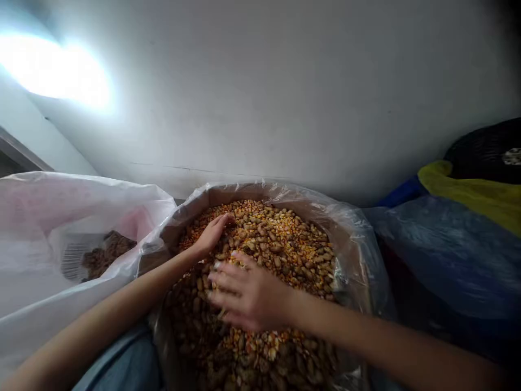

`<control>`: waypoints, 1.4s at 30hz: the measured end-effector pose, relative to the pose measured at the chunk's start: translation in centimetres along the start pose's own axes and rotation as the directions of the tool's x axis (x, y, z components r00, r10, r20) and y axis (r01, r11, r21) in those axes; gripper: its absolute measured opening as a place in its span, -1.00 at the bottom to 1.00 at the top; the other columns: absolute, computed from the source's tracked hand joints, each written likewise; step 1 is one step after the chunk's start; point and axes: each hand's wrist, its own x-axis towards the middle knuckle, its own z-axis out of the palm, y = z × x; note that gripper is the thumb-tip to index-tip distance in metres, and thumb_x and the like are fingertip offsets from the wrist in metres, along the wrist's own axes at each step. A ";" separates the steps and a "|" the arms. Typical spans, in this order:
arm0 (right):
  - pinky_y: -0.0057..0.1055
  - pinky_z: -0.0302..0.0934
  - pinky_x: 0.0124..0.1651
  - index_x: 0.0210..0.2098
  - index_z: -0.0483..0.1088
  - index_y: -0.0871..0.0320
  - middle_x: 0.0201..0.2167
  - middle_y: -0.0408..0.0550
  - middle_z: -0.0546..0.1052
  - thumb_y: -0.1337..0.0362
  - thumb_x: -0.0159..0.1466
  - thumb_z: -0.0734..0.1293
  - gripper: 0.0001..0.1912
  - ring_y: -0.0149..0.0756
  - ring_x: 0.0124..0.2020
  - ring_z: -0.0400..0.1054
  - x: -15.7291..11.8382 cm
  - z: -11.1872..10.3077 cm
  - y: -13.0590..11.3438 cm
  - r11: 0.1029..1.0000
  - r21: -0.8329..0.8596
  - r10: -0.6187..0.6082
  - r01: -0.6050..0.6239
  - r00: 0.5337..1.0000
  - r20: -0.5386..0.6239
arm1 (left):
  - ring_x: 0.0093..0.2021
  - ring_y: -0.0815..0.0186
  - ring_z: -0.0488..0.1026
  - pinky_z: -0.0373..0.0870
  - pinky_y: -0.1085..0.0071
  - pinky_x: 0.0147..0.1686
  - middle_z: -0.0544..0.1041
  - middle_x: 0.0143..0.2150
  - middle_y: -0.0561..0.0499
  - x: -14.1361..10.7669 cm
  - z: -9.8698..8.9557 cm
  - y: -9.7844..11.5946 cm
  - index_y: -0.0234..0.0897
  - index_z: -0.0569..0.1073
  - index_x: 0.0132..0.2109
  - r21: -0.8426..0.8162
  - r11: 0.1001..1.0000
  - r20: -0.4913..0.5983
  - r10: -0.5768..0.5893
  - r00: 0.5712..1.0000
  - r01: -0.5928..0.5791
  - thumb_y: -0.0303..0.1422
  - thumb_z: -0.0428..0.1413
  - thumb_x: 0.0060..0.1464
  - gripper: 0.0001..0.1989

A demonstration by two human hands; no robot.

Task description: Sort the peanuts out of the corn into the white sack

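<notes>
A wide container lined with a clear plastic bag [360,241] holds a mix of unshelled peanuts [272,247] and yellow-orange corn kernels [291,220]. My left hand [214,233] rests at the mix's far left part, fingers stretched forward and tips touching the surface. Nearer to me, my right hand [248,293] is over the middle of the mix, palm down with fingers spread. Motion blurs it a little, and I cannot tell whether it presses into the peanuts. No held item shows in either hand.
A white plastic sack [24,239] with brown crumbly matter [108,252] stands at the left. Behind the container rises a pale wall [285,98]. To the right lie a bluish plastic bag [448,255], a yellow cloth-like piece [476,190] and a black round object [484,149].
</notes>
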 end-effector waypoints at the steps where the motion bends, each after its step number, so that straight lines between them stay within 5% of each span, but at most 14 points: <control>1: -0.05 -0.13 0.09 -0.07 0.26 0.17 0.02 -0.03 0.28 0.23 0.24 0.02 -0.65 -0.17 0.08 0.04 0.0 1.5 -1.3 0.998 -0.004 -0.066 0.066 0.998 0.006 | -0.01 0.23 0.27 0.08 0.33 0.02 0.40 -0.06 -0.09 0.1 0.0 -0.2 -0.34 0.39 -0.17 -0.024 0.999 0.009 -0.024 1.000 0.024 -0.08 -0.14 0.00 -0.54; 3: -0.13 -0.11 0.10 -0.08 0.27 0.21 0.01 -0.04 0.29 0.32 0.23 0.02 -0.66 -0.21 0.07 0.07 -0.2 4.3 -3.4 0.988 -0.017 -0.152 0.152 0.988 0.008 | -0.01 0.21 0.27 0.10 0.30 0.01 0.41 -0.05 -0.08 0.2 -0.1 -0.5 -0.32 0.39 -0.16 -0.062 0.996 0.022 -0.057 0.998 0.058 -0.07 -0.15 0.00 -0.54; 7: -0.24 -0.06 0.10 -0.04 0.25 0.22 0.01 -0.05 0.30 0.32 0.22 0.03 -0.64 -0.24 0.05 0.10 -0.6 6.9 -4.1 0.994 -0.024 -0.102 0.102 0.995 0.012 | 0.00 0.21 0.27 0.06 0.29 0.04 0.41 -0.06 -0.08 0.3 -0.1 -0.6 -0.34 0.40 -0.15 -0.103 0.993 0.021 -0.060 0.998 0.062 -0.10 -0.18 0.01 -0.53; 15: -0.18 -0.12 0.14 0.03 0.19 0.13 0.01 -0.14 0.30 0.33 0.24 0.04 -0.63 -0.23 0.09 0.05 -0.7 6.4 -0.6 0.988 -0.125 -0.090 0.085 0.995 -0.038 | 0.13 0.29 0.10 -0.14 0.40 0.13 0.26 0.09 0.04 0.3 -0.2 -0.1 -0.21 0.37 -0.04 0.196 0.978 0.159 0.036 0.987 -0.067 -0.11 -0.11 -0.01 -0.56; 25: -0.07 -0.15 0.13 0.07 0.13 0.06 0.04 -0.18 0.27 0.36 0.24 0.05 -0.60 -0.20 0.12 -0.01 -1.2 6.4 3.9 0.973 -0.214 -0.100 0.088 0.994 -0.044 | 0.03 0.25 0.24 0.03 0.37 0.07 0.37 0.00 0.01 1.5 -1.4 -0.8 -0.27 0.41 -0.09 0.106 0.990 0.178 0.077 0.981 -0.097 -0.09 -0.22 0.05 -0.51; 34: -0.07 -0.11 0.11 0.03 0.21 0.11 0.04 -0.05 0.28 0.38 0.22 0.09 -0.62 -0.14 0.13 -0.01 -3.3 5.6 8.7 0.958 -0.214 0.189 -0.189 0.982 -0.022 | 0.10 0.24 0.14 -0.07 0.36 0.11 0.29 0.07 0.02 1.7 -1.5 -1.4 -0.28 0.35 -0.02 0.195 0.977 0.075 0.076 0.994 -0.089 -0.07 -0.15 0.00 -0.49; 39: -0.14 -0.10 0.12 -0.07 0.32 0.07 -0.02 -0.10 0.34 0.23 0.22 0.11 -0.68 -0.23 0.07 0.10 -4.2 3.9 10.0 0.882 0.047 0.471 -0.469 0.876 -0.103 | 0.09 0.26 0.17 -0.01 0.40 0.09 0.31 0.05 0.01 1.5 -1.3 -1.3 -0.29 0.35 -0.02 0.193 0.971 0.088 0.126 0.988 -0.141 -0.10 -0.18 0.02 -0.51; 41: -0.19 -0.05 0.10 -0.08 0.33 0.08 -0.03 -0.09 0.35 0.19 0.22 0.08 -0.66 -0.26 0.03 0.16 -4.7 3.1 10.7 0.746 0.214 0.666 -0.630 0.712 -0.225 | 0.06 0.27 0.20 0.01 0.40 0.08 0.35 0.02 -0.01 1.7 -1.3 -1.4 -0.31 0.37 -0.05 0.207 0.966 0.036 0.148 0.988 -0.152 -0.10 -0.19 0.03 -0.51; 42: -0.21 -0.01 0.08 -0.10 0.34 0.09 -0.05 -0.07 0.37 0.18 0.22 0.07 -0.65 -0.26 0.01 0.18 -5.1 2.8 11.1 0.635 0.313 0.772 -0.706 0.568 -0.284 | 0.05 0.26 0.21 0.02 0.40 0.07 0.36 0.00 -0.02 1.7 -1.4 -1.6 -0.32 0.37 -0.06 0.218 0.965 -0.002 0.152 0.988 -0.148 -0.10 -0.19 0.03 -0.51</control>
